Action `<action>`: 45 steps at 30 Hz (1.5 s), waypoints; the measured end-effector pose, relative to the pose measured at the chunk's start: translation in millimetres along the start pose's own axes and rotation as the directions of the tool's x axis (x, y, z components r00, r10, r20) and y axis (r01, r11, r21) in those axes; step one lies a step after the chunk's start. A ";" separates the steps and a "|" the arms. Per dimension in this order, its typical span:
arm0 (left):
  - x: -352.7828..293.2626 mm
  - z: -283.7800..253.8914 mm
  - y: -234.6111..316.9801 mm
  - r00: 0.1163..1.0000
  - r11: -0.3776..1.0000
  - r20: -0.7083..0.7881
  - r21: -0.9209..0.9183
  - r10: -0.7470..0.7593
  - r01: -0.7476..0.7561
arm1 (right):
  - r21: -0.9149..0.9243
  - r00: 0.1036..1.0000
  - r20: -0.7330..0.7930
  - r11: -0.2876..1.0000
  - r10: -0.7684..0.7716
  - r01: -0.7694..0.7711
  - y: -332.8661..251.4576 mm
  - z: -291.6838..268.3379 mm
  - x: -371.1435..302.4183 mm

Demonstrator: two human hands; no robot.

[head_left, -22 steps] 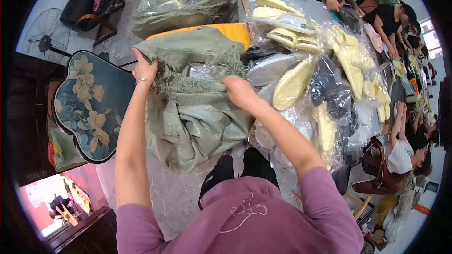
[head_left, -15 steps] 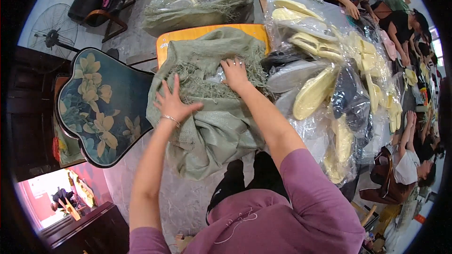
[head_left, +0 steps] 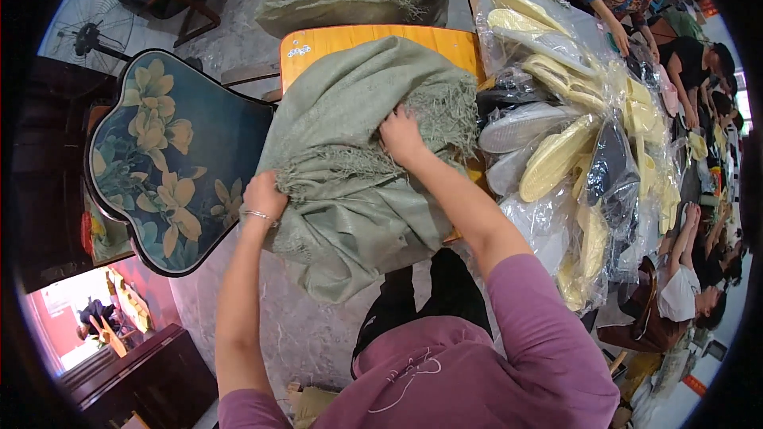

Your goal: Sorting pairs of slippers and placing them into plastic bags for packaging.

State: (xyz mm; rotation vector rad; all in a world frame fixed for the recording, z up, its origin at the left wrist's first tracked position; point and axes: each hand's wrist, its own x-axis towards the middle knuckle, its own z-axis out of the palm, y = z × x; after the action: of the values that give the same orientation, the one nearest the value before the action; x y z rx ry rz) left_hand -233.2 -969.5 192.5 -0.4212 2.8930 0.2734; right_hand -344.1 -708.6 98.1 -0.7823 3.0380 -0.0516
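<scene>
A green woven sack (head_left: 342,127) with frayed edges lies crumpled over a yellow wooden board (head_left: 318,52) in front of me. At its left side, my left hand (head_left: 266,197) is closed on a bunched fold of the sack. My right hand (head_left: 401,137) grips the cloth near the middle, its fingers curled into the gathered fabric beside the fringe. The folds hide whatever is inside the sack.
Plastic-wrapped slippers (head_left: 556,159), yellow, grey and dark, cover the table on the right. A second green sack (head_left: 358,0) stands beyond the board. To the left is a chair with a flower-patterned back (head_left: 179,167); a fan (head_left: 89,28) stands behind it. Several people sit at far right.
My left hand has gone from spread fingers to a grip, moving left and down. The sack's fringed opening has been drawn together, covering the clear plastic that showed between my hands.
</scene>
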 end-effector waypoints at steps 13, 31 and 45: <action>-55.1 -108.8 -26.5 0.893 0.900 -0.164 0.200 0.420 -0.387 | -0.054 0.964 0.201 0.985 0.171 -0.163 -25.3 11.1 22.7; 9.7 -78.4 -14.8 0.903 0.921 -0.327 0.357 0.279 -0.155 | 0.945 0.986 -0.019 0.325 0.168 -0.037 85.9 -292.9 -152.5; -71.6 -139.4 121.2 0.489 0.653 -0.475 0.284 0.732 -0.702 | 0.476 0.568 0.087 -0.535 0.818 0.698 181.8 -219.7 -286.9</action>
State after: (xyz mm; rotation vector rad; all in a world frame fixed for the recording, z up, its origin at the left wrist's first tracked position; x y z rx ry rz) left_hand -226.6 -866.1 361.3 0.9628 3.4653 0.2073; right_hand -183.4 -404.1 310.5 0.3856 0.7892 -3.4492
